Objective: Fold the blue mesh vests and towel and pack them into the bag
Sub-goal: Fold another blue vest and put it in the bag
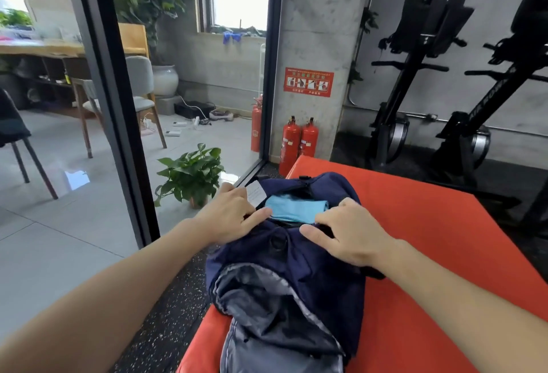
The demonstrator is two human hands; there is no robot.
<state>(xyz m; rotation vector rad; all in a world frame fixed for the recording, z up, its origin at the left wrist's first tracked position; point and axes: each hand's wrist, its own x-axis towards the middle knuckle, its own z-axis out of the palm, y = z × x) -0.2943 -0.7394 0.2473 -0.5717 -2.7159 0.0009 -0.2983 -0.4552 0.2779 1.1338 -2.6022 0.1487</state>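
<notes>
A navy bag (296, 257) lies on the orange mat (430, 239), its far opening showing folded light-blue fabric (293, 209) inside. My left hand (234, 215) rests on the bag's left rim with its fingers fairly straight, their tips touching the blue fabric's edge. My right hand (347, 233) lies on the right rim, thumb stretched across the navy cloth and fingers bent over the opening's edge. A grey-lined pocket (267, 313) gapes open at the bag's near end. A white label (256, 193) sticks up by my left hand.
A glass partition with a black frame (118, 105) stands to the left. A potted plant (192, 176) and red fire extinguishers (298, 144) sit just beyond the mat. Black gym machines (444, 76) line the right wall. Chairs stand behind the glass.
</notes>
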